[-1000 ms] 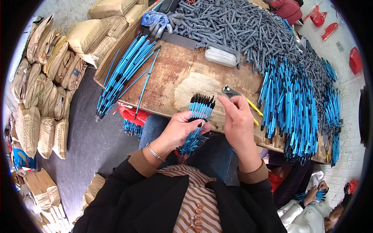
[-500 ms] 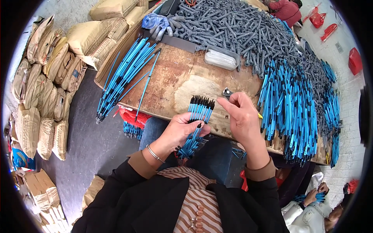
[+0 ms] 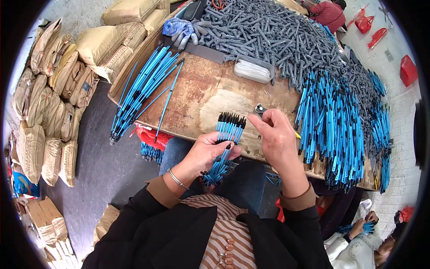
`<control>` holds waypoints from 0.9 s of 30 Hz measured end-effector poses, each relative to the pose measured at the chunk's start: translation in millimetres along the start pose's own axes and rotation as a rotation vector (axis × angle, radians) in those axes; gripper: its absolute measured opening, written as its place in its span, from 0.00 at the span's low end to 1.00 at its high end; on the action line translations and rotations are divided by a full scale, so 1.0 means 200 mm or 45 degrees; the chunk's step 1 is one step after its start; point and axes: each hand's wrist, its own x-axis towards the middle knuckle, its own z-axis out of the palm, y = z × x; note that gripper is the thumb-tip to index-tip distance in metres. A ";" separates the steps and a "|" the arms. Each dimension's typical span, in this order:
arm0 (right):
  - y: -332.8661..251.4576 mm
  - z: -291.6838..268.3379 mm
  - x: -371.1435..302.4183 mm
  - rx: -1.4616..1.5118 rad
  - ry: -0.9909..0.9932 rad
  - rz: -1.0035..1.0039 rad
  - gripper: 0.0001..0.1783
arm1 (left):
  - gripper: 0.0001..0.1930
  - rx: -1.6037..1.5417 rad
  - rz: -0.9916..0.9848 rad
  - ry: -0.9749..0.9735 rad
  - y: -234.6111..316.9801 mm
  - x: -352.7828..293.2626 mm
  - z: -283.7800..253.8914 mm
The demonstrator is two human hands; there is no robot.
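Observation:
In my left hand [image 3: 205, 152] is a bundle of thin blue plastic rods with black tips [image 3: 230, 127], fingers wrapped round its middle. The black tips stand in a row at the top, and the lower ends fan out above my lap. One more black tip shows by my left thumb. Just right of the bundle and apart from it, my right hand [image 3: 278, 136] is raised, one digit pointing at the tips and the other fingers curled in. Whether these hold anything is hidden. Beyond this hand, a small metal tool head [image 3: 260, 108] and a yellow piece [image 3: 297, 134] show.
Loose blue rods [image 3: 145, 89] lie at the table's left edge, and a large pile of them [image 3: 331, 130] at right. Grey plastic tubes [image 3: 255, 31] heap up behind a clear tray of white strips [image 3: 253, 70]. Gloves [image 3: 181, 32] lie back left. Sacks [image 3: 56, 157] stand left; co-workers sit right.

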 end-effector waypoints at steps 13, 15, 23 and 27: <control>0.01 0.03 -0.01 0.149 -0.001 0.008 0.25 | 0.11 0.033 -0.006 0.008 -0.01 0.00 0.02; 0.02 0.03 -0.01 0.133 0.002 0.020 0.25 | 0.11 0.045 -0.016 0.018 0.00 -0.01 0.03; 0.03 0.01 0.00 0.142 -0.027 0.016 0.24 | 0.11 0.103 -0.009 0.061 0.00 0.00 0.04; -0.02 0.02 -0.01 0.029 0.008 0.051 0.24 | 0.11 0.095 -0.009 0.087 0.01 -0.01 0.05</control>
